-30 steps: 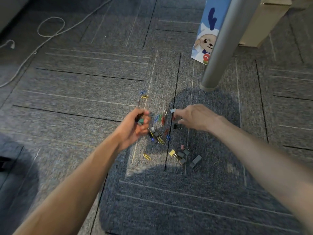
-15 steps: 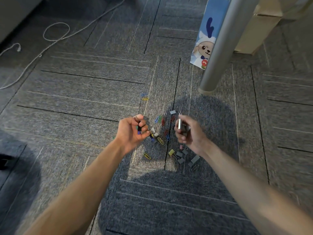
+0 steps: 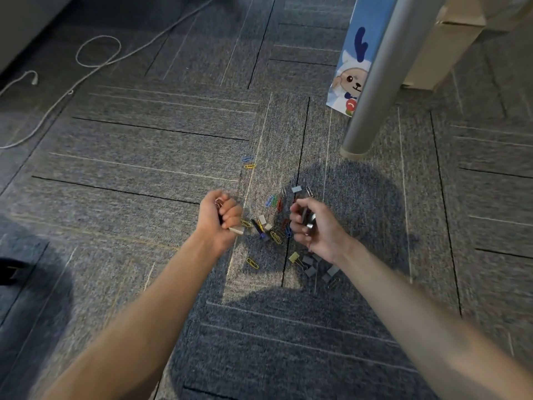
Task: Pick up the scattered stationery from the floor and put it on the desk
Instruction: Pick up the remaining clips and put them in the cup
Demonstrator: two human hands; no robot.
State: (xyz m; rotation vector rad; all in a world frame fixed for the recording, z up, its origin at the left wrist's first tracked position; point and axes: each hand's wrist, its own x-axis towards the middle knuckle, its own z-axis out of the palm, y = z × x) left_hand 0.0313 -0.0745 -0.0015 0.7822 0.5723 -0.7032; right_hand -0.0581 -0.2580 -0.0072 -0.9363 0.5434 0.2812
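Coloured paper clips and small binder clips lie scattered on the grey carpet between my hands. My left hand is a closed fist around several collected clips; a wire handle and a pale binder clip stick out of it. My right hand curls round dark binder clips, just right of the pile. A cluster of grey binder clips and a yellow one lie below my right wrist. Two paper clips lie apart, farther away. A lone yellow paper clip lies near my left forearm.
A round metal desk leg stands on the carpet at upper right, with a blue cartoon-printed bag behind it and a cardboard box to its right. A white cable loops across the floor at upper left.
My right hand has drawn back from the pile with dark binder clips in its fingers. My left hand has tightened into a fist round its clips.
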